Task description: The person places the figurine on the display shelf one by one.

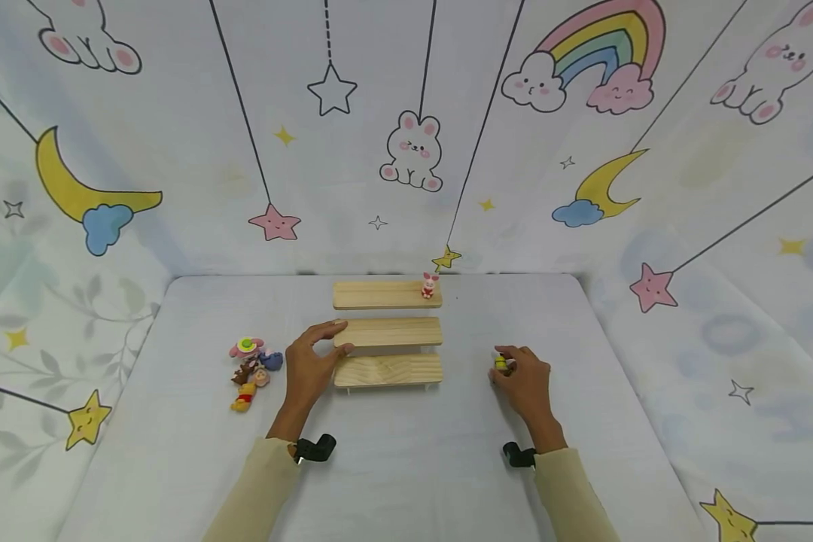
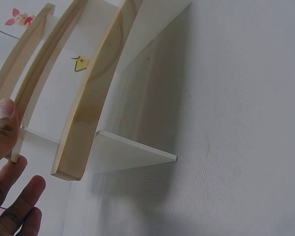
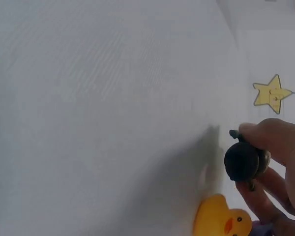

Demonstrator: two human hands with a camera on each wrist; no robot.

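A three-tier display stand has pale wooden boards (image 1: 389,370) on clear supports. My left hand (image 1: 309,369) grips the left end of its middle board (image 1: 396,332), thumb at one long edge and a finger at the other; that thumb (image 2: 6,120) shows against the wood in the left wrist view. At the top board's right end stands a small pink piglet figurine (image 1: 429,285). To the right of the stand, my right hand (image 1: 527,382) pinches a small dark, round-ended toy (image 3: 242,161) between thumb and fingers. A yellow duck figurine (image 3: 216,219) is close below it.
Left of my left hand lies a cluster of small figurines, among them a red-and-yellow bear (image 1: 244,397), a blue-grey one (image 1: 272,360) and a pink one with a yellow-green top (image 1: 246,345). White cloth (image 1: 406,482) covers the table; a printed backdrop (image 1: 352,165) rises behind.
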